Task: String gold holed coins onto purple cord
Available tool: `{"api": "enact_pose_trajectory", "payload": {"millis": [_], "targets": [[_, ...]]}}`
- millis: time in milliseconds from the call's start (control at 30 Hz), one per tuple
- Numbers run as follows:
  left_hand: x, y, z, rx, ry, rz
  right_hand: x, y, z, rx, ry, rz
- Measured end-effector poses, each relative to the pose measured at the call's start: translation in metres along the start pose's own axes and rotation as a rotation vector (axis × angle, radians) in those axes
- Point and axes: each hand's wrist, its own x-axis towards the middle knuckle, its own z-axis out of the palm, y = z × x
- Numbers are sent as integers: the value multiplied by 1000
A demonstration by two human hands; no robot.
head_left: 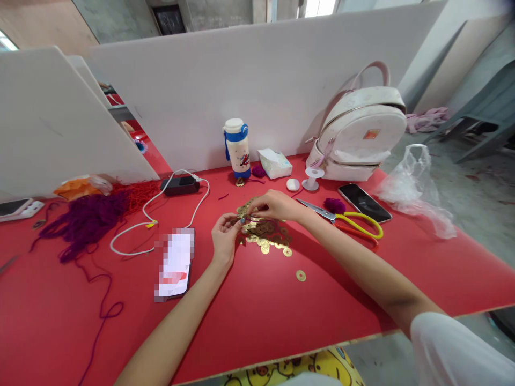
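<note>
A heap of small brass coins with holes (269, 236) lies on the red table (257, 316), mixed with dark red cord. My left hand (225, 236) is pinched at the heap's left edge on a coin or cord I cannot make out. My right hand (273, 205) hovers over the heap's top, fingers curled and pinching the thin cord between both hands. A single coin (300, 275) lies apart, nearer to me.
Yellow-handled scissors (350, 222), a purple pompom (335, 205), a black phone (364, 202), white backpack (360, 136), empty spool (313, 178), tissue pack (274, 162), bottle (237, 147), charger with white cable (179, 185), second phone (176, 262), purple yarn (86, 220), plastic bag (414, 187).
</note>
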Motion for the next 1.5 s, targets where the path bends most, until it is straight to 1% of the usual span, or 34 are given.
{"api": "enact_pose_trajectory", "payload": {"millis": [167, 533, 667, 833, 933, 1033, 1167, 1267, 1367, 1500], "targets": [[0, -1, -1, -6, -8, -7, 0, 0, 2, -45, 17, -18], [0, 1, 1, 12, 11, -2, 0, -5, 1, 5, 49, -38], [0, 1, 2, 8, 33, 20, 0, -6, 1, 3, 67, -59], [0, 1, 2, 19, 51, 17, 1, -5, 1, -14, 48, -101], [0, 0, 1, 24, 39, 19, 1, -5, 1, -6, 39, -101], [1, -2, 0, 42, 29, 56, 2, -5, 1, 4, 19, -66], [4, -6, -3, 83, 50, 128, 2, -6, 2, 12, -19, 12], [6, -8, -4, 92, 50, 145, 2, -5, 4, 37, -19, 24], [6, -9, -5, 97, 47, 150, 2, -2, 7, 122, -10, 37], [6, -10, -6, 95, 54, 145, 3, 4, 13, 308, 35, 103]]}}
